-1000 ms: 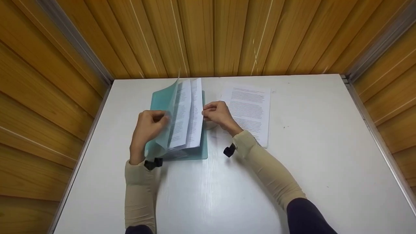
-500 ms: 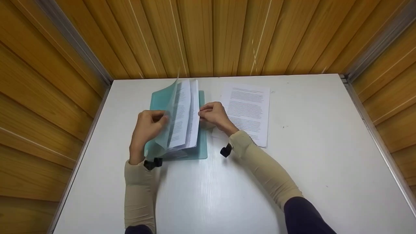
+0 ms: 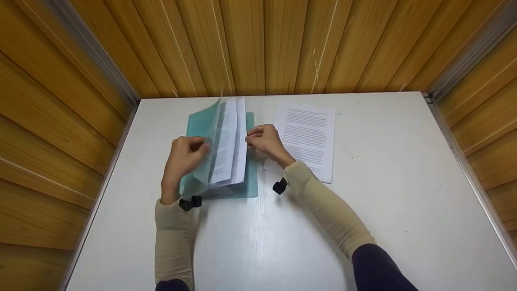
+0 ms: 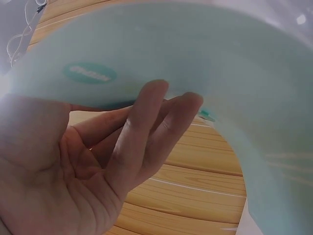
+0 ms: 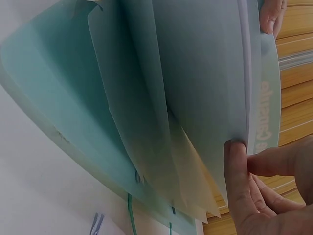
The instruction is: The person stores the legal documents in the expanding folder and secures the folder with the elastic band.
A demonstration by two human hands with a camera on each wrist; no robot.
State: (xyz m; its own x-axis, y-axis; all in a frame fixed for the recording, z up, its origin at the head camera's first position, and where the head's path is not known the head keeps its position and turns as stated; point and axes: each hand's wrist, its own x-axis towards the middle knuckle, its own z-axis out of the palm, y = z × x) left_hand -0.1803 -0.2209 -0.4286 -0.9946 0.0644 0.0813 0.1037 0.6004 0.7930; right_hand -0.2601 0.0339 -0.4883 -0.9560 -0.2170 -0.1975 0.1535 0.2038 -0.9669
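A teal plastic folder (image 3: 252, 182) lies on the table, its translucent front cover (image 4: 220, 54) raised and bowed. My left hand (image 3: 182, 159) pinches the cover's edge between thumb and fingers; in the left wrist view that hand (image 4: 122, 147) shows its fingers bent against the plastic. Printed sheets (image 3: 224, 141) stand tilted inside the folder, fanned apart at the bottom. With thumb and fingertips, my right hand (image 3: 266, 140) pinches the right edge of these sheets. The right wrist view shows the fingers (image 5: 236, 161) on both sides of the paper (image 5: 200, 73).
Right of the folder lies a stack of printed paper (image 3: 309, 129), partly covered by my right hand and wrist. The white table (image 3: 404, 182) meets wood-patterned walls (image 3: 278, 48) at the back and sides. Thin green cords (image 5: 131, 215) show by the folder's edge.
My right hand has shifted slightly left, bringing the sheets' right edges closer to the others. My left hand and the raised cover have stayed nearly still.
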